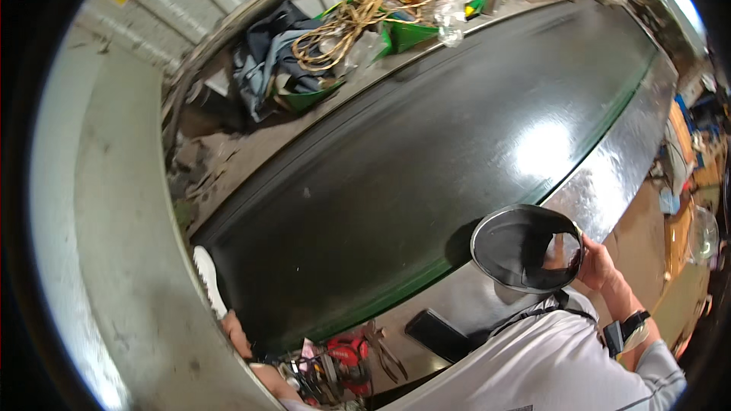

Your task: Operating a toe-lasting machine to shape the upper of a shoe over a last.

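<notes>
Workshop conveyor line seen from above: a broad black belt [411, 152] runs from 7 o'clock to 1 o'clock between bare metal side rails [609, 175]. At 5 o'clock the right hand [598, 262] grips the rim of a shallow black bowl [518, 247], held tilted over the near rail, fingers closed on its edge. At 7 o'clock the left hand [236, 335] is only partly visible beside a white strip [207, 278]; whether it is wide or closed cannot be told. Pliers [384, 354], a red tool [350, 354] and a dark phone [438, 333] lie at 6 o'clock; coiled rope [343, 27] in green trays [403, 34] at 12. Judgement: steadying the bowl with a firm rim grip, clear of the belt edge, would serve best
</notes>
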Available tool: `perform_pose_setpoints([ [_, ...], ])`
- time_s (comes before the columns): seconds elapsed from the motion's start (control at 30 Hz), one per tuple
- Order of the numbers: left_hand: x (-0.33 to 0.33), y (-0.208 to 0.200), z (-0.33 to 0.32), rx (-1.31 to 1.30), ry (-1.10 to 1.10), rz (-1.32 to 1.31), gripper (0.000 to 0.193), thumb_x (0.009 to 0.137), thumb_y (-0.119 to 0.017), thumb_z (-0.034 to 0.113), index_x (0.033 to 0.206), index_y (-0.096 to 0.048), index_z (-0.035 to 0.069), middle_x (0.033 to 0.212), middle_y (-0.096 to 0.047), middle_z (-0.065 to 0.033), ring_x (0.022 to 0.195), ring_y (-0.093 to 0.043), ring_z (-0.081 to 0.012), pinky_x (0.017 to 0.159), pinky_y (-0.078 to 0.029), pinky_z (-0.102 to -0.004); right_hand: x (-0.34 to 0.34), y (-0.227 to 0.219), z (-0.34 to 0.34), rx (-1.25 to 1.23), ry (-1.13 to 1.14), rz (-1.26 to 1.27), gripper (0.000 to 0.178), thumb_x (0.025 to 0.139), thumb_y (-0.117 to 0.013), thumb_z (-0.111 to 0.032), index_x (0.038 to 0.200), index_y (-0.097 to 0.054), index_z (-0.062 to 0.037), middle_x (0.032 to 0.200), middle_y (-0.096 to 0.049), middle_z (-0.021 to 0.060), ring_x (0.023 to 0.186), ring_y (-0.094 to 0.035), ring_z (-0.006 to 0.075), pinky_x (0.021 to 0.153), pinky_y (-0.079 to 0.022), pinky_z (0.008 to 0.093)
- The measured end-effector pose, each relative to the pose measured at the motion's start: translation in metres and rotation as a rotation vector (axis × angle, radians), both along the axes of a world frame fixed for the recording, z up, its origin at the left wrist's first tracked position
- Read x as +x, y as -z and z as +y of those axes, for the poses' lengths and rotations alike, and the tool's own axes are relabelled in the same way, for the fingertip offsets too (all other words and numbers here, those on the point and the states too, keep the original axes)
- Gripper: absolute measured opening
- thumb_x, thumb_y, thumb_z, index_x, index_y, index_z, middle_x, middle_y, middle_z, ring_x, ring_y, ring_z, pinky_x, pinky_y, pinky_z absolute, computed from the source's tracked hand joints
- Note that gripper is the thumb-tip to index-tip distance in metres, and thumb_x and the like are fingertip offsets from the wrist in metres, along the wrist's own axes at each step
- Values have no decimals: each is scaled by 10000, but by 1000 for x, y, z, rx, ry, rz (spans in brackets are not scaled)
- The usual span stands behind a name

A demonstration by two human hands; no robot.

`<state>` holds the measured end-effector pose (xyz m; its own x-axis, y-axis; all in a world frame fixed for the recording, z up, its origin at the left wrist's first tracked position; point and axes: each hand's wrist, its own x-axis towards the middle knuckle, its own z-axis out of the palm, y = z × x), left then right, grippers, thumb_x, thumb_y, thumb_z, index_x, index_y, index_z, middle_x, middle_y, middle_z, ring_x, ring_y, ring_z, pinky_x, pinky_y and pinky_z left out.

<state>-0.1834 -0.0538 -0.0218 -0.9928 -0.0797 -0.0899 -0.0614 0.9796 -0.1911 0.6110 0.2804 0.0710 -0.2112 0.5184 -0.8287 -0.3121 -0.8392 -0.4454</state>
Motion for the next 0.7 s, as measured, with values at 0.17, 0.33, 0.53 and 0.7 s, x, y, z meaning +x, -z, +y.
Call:
perform_pose_setpoints([
  [0.17, -29, 25, 1, 143, -39, 3, 743, 741, -824, 365, 1294, -565, -58, 1233, -635, -309, 1136, -636, -438, 985, -506, -495, 31, 15, -2, -8, -15, 10, 485, 1025, -482, -477, 1315, -601, -107, 1204, -689, 112, 1080, -668, 292, 967, -514, 491],
  [0.33, -9, 25, 10, 384, -47, 49, 772, 715, -847, 342, 1308, -547, -53, 1227, -642, -297, 1134, -638, -435, 994, -502, -494, 7, -12, -3, -43, -7, 116, 474, 1006, -509, -410, 1352, -576, -92, 1298, -654, 98, 1176, -621, 297, 988, -447, 601],
  [0.53, 146, -12, 83, 400, 211, 104, 874, 653, -878, 279, 1396, -487, 38, 1410, -494, -247, 1334, -434, -435, 1111, -381, -519, 44, 14, -17, -2, -58, 364, 454, 986, -561, -398, 1316, -571, -86, 1239, -642, 142, 1091, -619, 349, 816, -524, 521],
  [0.7, 325, -114, 129, 527, 1166, 365, 570, 610, -740, -6, 1172, -678, 69, 1394, -510, -168, 1255, -469, -401, 1014, -426, -513, 68, 26, -11, -1, 27, 398, 444, 1030, -491, -404, 1330, -529, -78, 1243, -591, 125, 1076, -599, 318, 752, -530, 457],
])
